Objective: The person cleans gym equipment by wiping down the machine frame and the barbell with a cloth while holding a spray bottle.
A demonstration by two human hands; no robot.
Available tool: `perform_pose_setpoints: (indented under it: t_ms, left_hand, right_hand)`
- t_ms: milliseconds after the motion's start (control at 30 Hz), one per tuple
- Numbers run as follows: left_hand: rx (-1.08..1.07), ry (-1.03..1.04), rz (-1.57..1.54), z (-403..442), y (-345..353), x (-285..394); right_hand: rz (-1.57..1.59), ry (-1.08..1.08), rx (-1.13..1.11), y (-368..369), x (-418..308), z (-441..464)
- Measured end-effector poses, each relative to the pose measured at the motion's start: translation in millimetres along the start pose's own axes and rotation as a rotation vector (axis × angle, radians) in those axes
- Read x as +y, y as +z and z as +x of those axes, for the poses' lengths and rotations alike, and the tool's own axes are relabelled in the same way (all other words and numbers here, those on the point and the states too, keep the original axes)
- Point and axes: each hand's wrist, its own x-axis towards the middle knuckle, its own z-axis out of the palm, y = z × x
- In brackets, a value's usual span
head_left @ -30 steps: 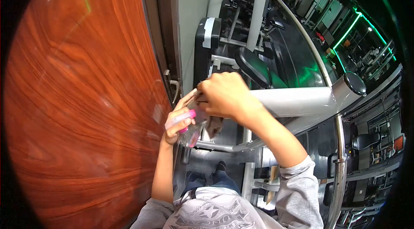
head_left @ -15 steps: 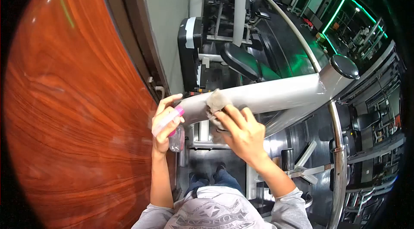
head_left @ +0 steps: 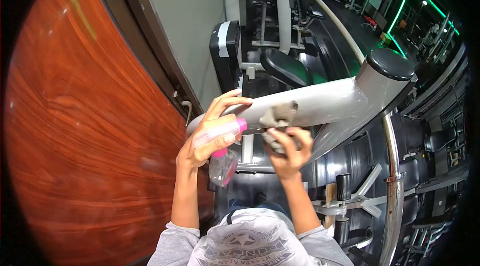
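Observation:
My left hand (head_left: 210, 133) is wrapped round the neck of a small clear spray bottle (head_left: 223, 167) with a pink and clear spray head. Its nozzle points right, and two of my fingers stretch out over the grey tube. In my right hand (head_left: 291, 153) is a crumpled grey-beige cloth (head_left: 279, 118), slightly blurred, lying against the front of the thick grey metal tube (head_left: 330, 97). This tube belongs to a gym machine and slopes up to the right, ending in a black round cap (head_left: 390, 64).
A glossy reddish wood panel (head_left: 90, 141) fills the left side, with a dark frame and a small metal handle (head_left: 187, 108) beside it. Behind the tube stands a padded black seat (head_left: 284, 67). A chrome rail (head_left: 395, 191) runs down the right, with more gym machines beyond.
My left hand has moved right with the spray bottle, towards the cloth. The cloth in my right hand has slid right along the tube. The view has shifted slightly.

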Motion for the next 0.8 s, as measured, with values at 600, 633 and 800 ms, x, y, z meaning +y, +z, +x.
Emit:
perform_pose_setpoints:
  t_ms: [600,633,800]
  left_hand:
    - [0.239,-0.016,0.165,-1,40,-7]
    - [0.242,-0.018,0.171,-1,40,-9]
    - [0.226,-0.008,0.060,-1,41,-9]
  right_hand:
    - [0.246,0.303,0.147,53,24,-83]
    - [0.310,0.257,0.061,59,21,-89]
    - [0.393,0.134,-0.165,19,46,-63]
